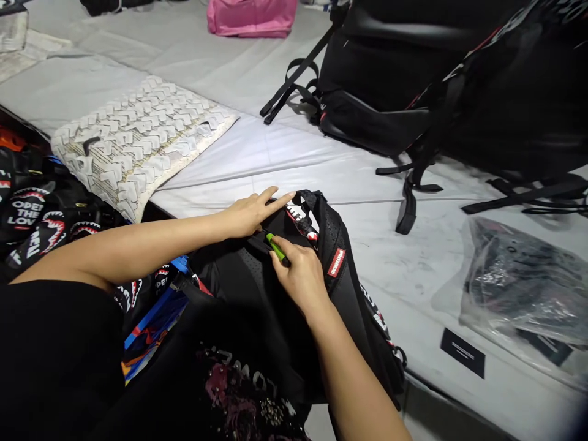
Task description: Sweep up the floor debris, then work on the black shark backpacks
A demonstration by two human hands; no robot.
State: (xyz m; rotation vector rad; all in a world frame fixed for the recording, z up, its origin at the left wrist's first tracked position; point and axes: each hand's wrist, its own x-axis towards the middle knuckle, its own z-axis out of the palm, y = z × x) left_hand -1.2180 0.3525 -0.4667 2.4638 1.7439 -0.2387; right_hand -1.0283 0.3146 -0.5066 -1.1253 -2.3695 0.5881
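A black backpack (pixel 243 306) lies against my body at the table's edge, with a red label on its strap and white-and-red print showing near its top. My left hand (pixel 250 214) is on its upper edge, index and middle fingers stretched out, the thumb side gripping the fabric. In my right hand (pixel 301 269) is a small tool with a green-and-black handle (pixel 276 248), fingers closed round it. The tool's dark tip points at the fabric beside my left thumb, and its end is too small to make out.
Large black backpacks (pixel 381 73) with dangling straps stand at the back right. A clear plastic bag (pixel 519 282) and a black card (pixel 463 353) lie at the right. A textured white mat (pixel 142 135) and a pink bag (pixel 252 17) are farther back. Printed bags (pixel 34 208) pile at the left.
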